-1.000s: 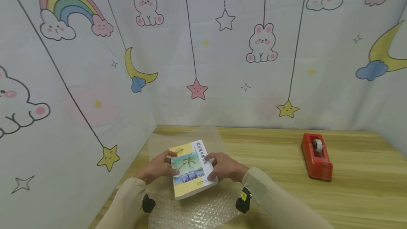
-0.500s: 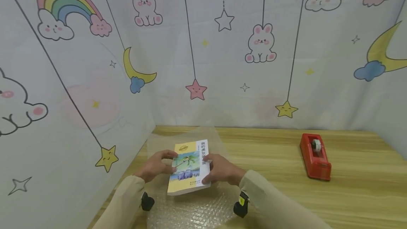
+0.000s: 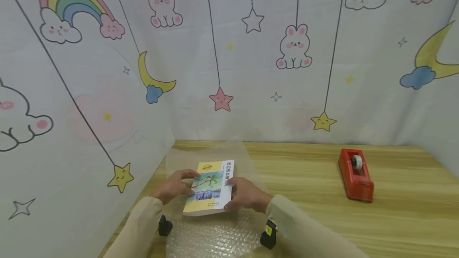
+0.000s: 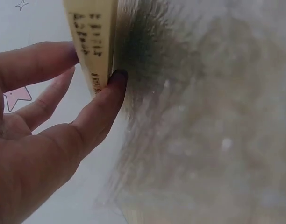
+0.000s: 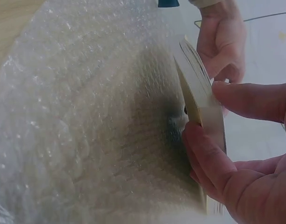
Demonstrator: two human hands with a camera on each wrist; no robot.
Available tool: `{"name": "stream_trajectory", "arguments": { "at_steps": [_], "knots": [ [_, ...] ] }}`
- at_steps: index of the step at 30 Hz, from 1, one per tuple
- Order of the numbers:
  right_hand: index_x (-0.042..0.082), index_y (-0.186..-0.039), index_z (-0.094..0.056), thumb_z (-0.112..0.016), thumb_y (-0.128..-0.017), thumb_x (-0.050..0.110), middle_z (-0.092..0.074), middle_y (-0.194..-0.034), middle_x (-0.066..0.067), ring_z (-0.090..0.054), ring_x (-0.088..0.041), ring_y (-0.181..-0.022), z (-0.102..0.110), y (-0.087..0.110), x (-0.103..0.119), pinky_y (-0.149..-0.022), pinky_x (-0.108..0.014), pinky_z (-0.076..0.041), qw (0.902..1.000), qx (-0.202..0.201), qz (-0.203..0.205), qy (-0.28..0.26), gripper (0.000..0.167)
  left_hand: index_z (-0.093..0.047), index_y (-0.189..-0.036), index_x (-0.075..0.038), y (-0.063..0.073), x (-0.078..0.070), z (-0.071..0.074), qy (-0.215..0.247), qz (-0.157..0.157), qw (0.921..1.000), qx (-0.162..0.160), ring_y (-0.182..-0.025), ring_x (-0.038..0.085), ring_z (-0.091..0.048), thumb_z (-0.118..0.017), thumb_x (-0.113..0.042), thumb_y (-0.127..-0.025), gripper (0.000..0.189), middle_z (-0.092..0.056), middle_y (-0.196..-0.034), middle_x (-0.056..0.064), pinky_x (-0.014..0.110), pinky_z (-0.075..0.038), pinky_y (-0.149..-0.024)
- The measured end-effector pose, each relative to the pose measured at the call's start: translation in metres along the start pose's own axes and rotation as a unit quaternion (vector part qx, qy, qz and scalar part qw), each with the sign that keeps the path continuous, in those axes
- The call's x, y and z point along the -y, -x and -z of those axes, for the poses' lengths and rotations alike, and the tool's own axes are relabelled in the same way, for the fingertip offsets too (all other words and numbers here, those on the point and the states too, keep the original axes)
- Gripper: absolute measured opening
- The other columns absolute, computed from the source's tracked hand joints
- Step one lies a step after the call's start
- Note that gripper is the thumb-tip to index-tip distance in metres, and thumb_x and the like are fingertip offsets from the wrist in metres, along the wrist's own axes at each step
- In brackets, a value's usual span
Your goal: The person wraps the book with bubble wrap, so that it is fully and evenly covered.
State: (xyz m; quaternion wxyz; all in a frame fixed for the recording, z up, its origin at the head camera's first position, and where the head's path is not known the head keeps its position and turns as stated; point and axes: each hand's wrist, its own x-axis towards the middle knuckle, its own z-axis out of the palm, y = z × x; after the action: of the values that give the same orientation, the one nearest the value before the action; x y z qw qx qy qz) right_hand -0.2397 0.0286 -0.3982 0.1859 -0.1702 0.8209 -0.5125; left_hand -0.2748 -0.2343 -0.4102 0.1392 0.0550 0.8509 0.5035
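Observation:
In the head view a paperback book (image 3: pixel 208 188), yellow and white with a palm tree picture, lies face up between both hands. My left hand (image 3: pixel 175 186) grips its left edge, thumb and fingers on opposite faces in the left wrist view, where the yellow spine (image 4: pixel 91 42) shows. On the other side, my right hand (image 3: pixel 247 195) pinches the right edge; the right wrist view shows the page edges (image 5: pixel 196 70) between thumb and fingers. Under the book spreads a sheet of clear bubble wrap (image 3: pixel 211 236), close below its back cover.
A red tape dispenser (image 3: pixel 356 176) with a roll of tape stands on the wooden table (image 3: pixel 305 170) to the right. White curtains (image 3: pixel 265 75) printed with rabbits, stars and rainbows enclose the table at the back and sides.
Both hands have shifted the book to the left and turned it slightly, and its near edge now sits a little farther from me. The bubble wrap and tape dispenser stay in place.

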Motion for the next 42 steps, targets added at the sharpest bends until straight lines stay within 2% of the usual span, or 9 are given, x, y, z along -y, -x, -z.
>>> {"name": "stream_trajectory", "arguments": {
  "at_steps": [6,10,16,21,26,29,33,36,42],
  "knots": [
    [-0.013,-0.141,-0.043,-0.082,-0.068,-0.008,-0.067,-0.112,-0.023,-0.070,-0.028,-0.097,-0.006,0.000,-0.002,-0.091,-0.043,-0.057,1.0000,0.004,0.004,-0.001,0.082,-0.061,-0.124,0.001,0.003,0.007,0.001,-0.030,0.001,0.9995,-0.008,-0.124,0.044,-0.057,-0.064,0.015,-0.082,0.045,-0.052,-0.140,0.030,0.044,-0.057,-0.091],
    [-0.013,-0.139,-0.044,-0.083,-0.067,-0.007,-0.067,-0.113,-0.023,-0.069,-0.029,-0.098,-0.012,-0.001,-0.006,-0.094,-0.046,-0.055,1.0000,0.002,0.001,0.008,0.082,-0.060,-0.125,0.004,0.009,0.011,0.001,-0.038,-0.001,0.9993,0.006,-0.133,0.050,-0.048,-0.061,0.014,-0.087,0.039,-0.055,-0.139,0.027,0.050,-0.054,-0.099],
    [-0.013,-0.138,-0.048,-0.083,-0.066,-0.008,-0.066,-0.118,-0.024,-0.066,-0.031,-0.104,-0.012,-0.001,-0.009,-0.099,-0.050,-0.052,0.9990,-0.011,0.000,0.044,0.081,-0.063,-0.118,0.000,0.008,0.006,-0.001,-0.088,0.002,0.9961,0.010,-0.128,0.046,-0.054,-0.068,0.009,-0.082,0.038,-0.058,-0.136,0.029,0.052,-0.052,-0.100],
    [-0.014,-0.137,-0.050,-0.084,-0.064,-0.009,-0.066,-0.119,-0.024,-0.064,-0.031,-0.105,-0.007,-0.001,-0.012,-0.100,-0.050,-0.052,0.9977,-0.016,0.005,0.065,0.080,-0.065,-0.118,-0.006,0.009,0.002,-0.002,-0.144,-0.016,0.9891,0.026,-0.135,0.051,-0.045,-0.074,0.003,-0.078,0.042,-0.055,-0.140,0.029,0.064,-0.042,-0.105],
    [-0.014,-0.137,-0.050,-0.083,-0.064,-0.010,-0.067,-0.117,-0.022,-0.065,-0.028,-0.102,-0.003,-0.001,-0.013,-0.098,-0.049,-0.053,0.9974,-0.013,0.011,0.070,0.079,-0.065,-0.123,-0.011,0.012,-0.001,-0.004,-0.158,-0.009,0.9868,0.037,-0.138,0.052,-0.041,-0.077,0.001,-0.076,0.049,-0.053,-0.145,0.026,0.071,-0.037,-0.106],
    [-0.015,-0.137,-0.050,-0.083,-0.064,-0.010,-0.068,-0.115,-0.022,-0.065,-0.027,-0.099,-0.001,-0.001,-0.014,-0.096,-0.048,-0.054,0.9978,-0.011,0.011,0.064,0.080,-0.066,-0.123,-0.015,0.014,-0.006,-0.006,-0.172,0.010,0.9844,0.032,-0.138,0.050,-0.043,-0.080,-0.005,-0.076,0.050,-0.054,-0.145,0.023,0.071,-0.036,-0.107],
    [-0.015,-0.137,-0.049,-0.082,-0.063,-0.011,-0.068,-0.112,-0.022,-0.067,-0.026,-0.093,0.000,-0.001,-0.015,-0.091,-0.044,-0.057,0.9984,-0.012,0.011,0.053,0.081,-0.068,-0.121,-0.013,0.010,-0.011,-0.010,-0.187,0.012,0.9819,0.028,-0.133,0.047,-0.049,-0.082,-0.010,-0.077,0.047,-0.057,-0.143,0.022,0.067,-0.039,-0.107],
    [-0.015,-0.138,-0.049,-0.081,-0.063,-0.011,-0.067,-0.111,-0.022,-0.067,-0.026,-0.093,0.002,-0.001,-0.017,-0.090,-0.044,-0.057,0.9985,-0.013,0.008,0.053,0.081,-0.069,-0.120,-0.011,0.007,-0.012,-0.012,-0.185,0.005,0.9825,0.024,-0.127,0.046,-0.053,-0.083,-0.007,-0.075,0.047,-0.058,-0.141,0.023,0.065,-0.041,-0.105],
    [-0.013,-0.138,-0.049,-0.082,-0.064,-0.011,-0.067,-0.116,-0.023,-0.067,-0.028,-0.097,0.001,-0.001,-0.016,-0.095,-0.047,-0.055,0.9979,-0.016,0.006,0.063,0.081,-0.071,-0.117,-0.013,0.010,-0.011,-0.011,-0.185,0.013,0.9827,0.003,-0.121,0.041,-0.056,-0.087,-0.002,-0.066,0.055,-0.060,-0.140,0.018,0.061,-0.046,-0.101]
  ]
}}
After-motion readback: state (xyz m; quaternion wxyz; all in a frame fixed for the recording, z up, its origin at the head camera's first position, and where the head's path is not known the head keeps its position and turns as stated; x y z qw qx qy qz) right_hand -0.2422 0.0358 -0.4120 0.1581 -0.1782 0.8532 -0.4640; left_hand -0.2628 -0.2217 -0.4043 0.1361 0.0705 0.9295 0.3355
